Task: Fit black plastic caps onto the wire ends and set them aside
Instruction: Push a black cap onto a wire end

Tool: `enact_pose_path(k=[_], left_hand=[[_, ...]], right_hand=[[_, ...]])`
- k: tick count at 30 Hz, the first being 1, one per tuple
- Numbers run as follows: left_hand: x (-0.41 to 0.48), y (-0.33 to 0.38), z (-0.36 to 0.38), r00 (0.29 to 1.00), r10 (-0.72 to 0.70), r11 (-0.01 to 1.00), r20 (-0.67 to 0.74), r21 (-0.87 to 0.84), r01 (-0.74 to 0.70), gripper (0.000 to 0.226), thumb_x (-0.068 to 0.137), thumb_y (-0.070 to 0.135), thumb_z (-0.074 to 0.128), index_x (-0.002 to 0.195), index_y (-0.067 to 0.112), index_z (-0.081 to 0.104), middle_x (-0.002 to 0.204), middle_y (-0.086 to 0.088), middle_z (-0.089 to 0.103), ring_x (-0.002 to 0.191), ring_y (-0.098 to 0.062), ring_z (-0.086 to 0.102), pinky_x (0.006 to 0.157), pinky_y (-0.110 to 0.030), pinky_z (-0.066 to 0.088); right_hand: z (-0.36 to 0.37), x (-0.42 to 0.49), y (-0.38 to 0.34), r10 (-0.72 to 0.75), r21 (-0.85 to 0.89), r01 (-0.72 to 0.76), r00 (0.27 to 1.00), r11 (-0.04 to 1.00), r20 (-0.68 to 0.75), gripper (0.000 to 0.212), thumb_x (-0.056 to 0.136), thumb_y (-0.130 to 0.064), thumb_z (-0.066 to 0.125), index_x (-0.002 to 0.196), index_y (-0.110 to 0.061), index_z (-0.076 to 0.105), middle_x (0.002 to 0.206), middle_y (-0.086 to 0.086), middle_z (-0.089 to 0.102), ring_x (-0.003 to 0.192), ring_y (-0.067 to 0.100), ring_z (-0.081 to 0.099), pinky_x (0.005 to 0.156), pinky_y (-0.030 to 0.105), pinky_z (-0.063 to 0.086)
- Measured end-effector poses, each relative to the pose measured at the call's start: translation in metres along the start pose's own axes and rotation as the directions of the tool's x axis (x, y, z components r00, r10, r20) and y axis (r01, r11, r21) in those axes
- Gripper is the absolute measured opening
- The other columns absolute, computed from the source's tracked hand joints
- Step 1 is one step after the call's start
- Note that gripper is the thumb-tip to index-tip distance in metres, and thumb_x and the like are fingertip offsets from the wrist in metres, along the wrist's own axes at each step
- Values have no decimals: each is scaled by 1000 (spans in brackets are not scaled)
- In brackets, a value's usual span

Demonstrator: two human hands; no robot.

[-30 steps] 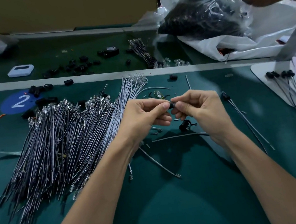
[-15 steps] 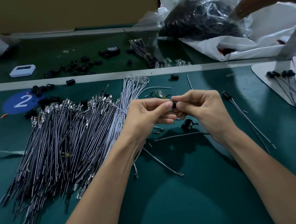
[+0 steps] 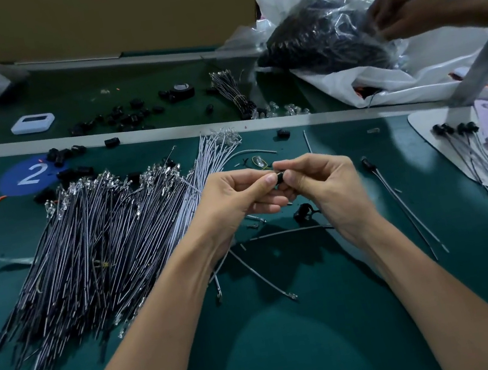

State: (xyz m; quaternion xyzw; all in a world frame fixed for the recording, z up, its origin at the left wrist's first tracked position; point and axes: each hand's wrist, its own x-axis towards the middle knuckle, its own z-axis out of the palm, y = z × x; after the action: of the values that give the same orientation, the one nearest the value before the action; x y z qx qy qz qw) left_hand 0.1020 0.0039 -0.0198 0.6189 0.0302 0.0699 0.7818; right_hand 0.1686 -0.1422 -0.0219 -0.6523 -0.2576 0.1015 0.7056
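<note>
Your left hand point(image 3: 235, 196) and right hand point(image 3: 325, 184) meet fingertip to fingertip, lifted off the mat point(image 3: 295, 352) so both thumbs can push along one line. Your right thumb and forefinger pinch a black cap point(image 3: 279, 176). Your left fingers curl round what looks to be the wire point(image 3: 261, 274), whose tail runs out under that wrist toward the near side and ends in a metal tip. Your fingers hide the joint, so you cannot tell from here whether the cap is seated; judge it by feel.

Bare wires sit in a pile point(image 3: 88, 257) on the left, just beside your left hand, which suits that hand drawing the next one. Capped wires point(image 3: 399, 205) lie well apart on the right, with more on the white tray point(image 3: 425, 124), so done and undone stay separate. Loose caps point(image 3: 74, 173) are scattered at the far left, a longer reach for your right hand.

At the far right another person's hands point(image 3: 419, 6) work at a bag point(image 3: 319, 41) of black parts; keep your set-aside row near of it
</note>
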Motion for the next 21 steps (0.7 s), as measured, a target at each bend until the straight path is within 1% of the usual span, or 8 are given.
enact_pose_path(k=[4,7,10,12,15,17,19,21], left_hand=[[0,5,5,1000,21,998,6,-66,-20,16,83,14,64,95,7,71,72,-10,74,59,-13,70,54,-19,54],[-3,6,8,996,8,996,93,-91,0,21,79,18,65,99,15,71,67,-10,71,53,-14,67,50,-20,52],[-6,8,6,988,-26,998,149,-53,34,23,78,26,65,99,19,72,69,-12,72,54,-17,68,48,-21,52],[-4,9,2,997,-20,999,70,-27,22,24,79,32,66,96,17,74,70,-12,72,54,-18,67,49,-21,52],[0,9,-5,993,6,997,-117,-71,-14,25,83,34,64,92,14,74,68,-7,71,53,-16,65,49,-20,51],[1,8,-8,977,24,996,-211,-80,-42,23,89,33,62,90,13,74,67,-6,71,53,-14,65,50,-19,51],[2,7,-8,966,26,994,-259,-92,-52,23,93,32,61,90,12,73,67,-5,71,53,-14,65,50,-19,51],[3,7,-7,960,17,993,-279,-108,-49,24,93,31,61,90,11,72,67,-5,71,52,-13,65,50,-19,50]], right_hand=[[-2,2,-6,-37,87,36,999,996,10,15,87,-4,64,93,-13,75,82,3,74,69,11,63,68,20,51],[-6,2,-11,-74,45,73,997,996,26,8,85,-15,67,87,-17,74,79,-1,71,68,10,55,69,20,47],[-11,3,-18,-43,147,48,999,988,-33,17,87,-28,55,85,-15,65,81,-2,69,70,11,58,69,23,49],[-19,4,-27,3,357,19,998,934,-62,21,89,-32,48,85,-14,59,87,2,73,69,13,64,67,25,54],[-37,5,-39,84,537,11,985,843,-151,24,90,-36,48,87,-14,57,67,-1,66,55,8,59,54,20,50],[-54,6,-44,126,434,-13,965,901,-232,29,89,-40,52,86,-13,61,57,-5,57,47,6,48,48,17,42],[-71,8,-48,125,159,-81,948,984,-294,34,83,-45,60,83,-12,67,53,-6,56,44,4,46,45,14,38],[-85,11,-46,107,-176,-173,937,969,-332,38,76,-50,66,80,-12,71,52,-6,58,43,2,47,44,12,38]])
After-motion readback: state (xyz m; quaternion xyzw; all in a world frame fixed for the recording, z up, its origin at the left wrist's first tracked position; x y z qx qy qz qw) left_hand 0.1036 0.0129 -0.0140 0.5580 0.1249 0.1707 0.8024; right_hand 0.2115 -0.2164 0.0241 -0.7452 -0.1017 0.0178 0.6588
